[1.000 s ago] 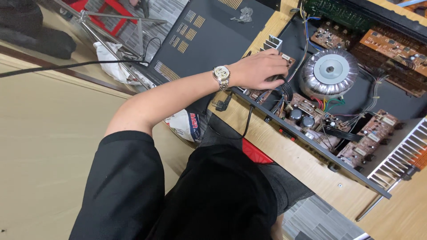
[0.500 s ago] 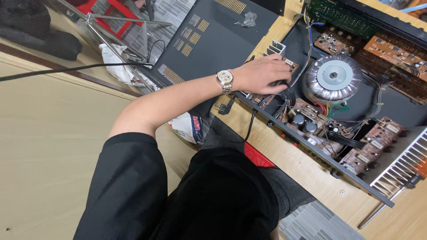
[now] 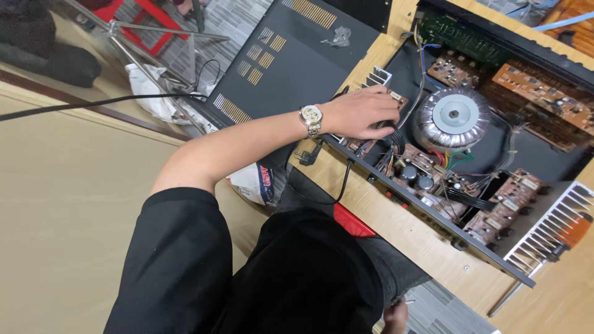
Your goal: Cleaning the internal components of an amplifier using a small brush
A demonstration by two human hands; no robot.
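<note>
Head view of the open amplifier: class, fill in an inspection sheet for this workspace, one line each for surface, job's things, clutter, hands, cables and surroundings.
Surface: light wooden tabletop.
Job's things: open amplifier chassis with a round silver transformer, brown circuit boards and a finned heatsink; the removed black cover lies beside it.
Clutter: white plastic bag on the floor.
Hands: left hand rests inside the chassis, fingertips at a black wire bundle, grip unclear; right hand barely shows at the bottom edge.
Cables: black plug and cord hang off the table edge.
Surroundings: grey tiled floor, red frame.
</note>
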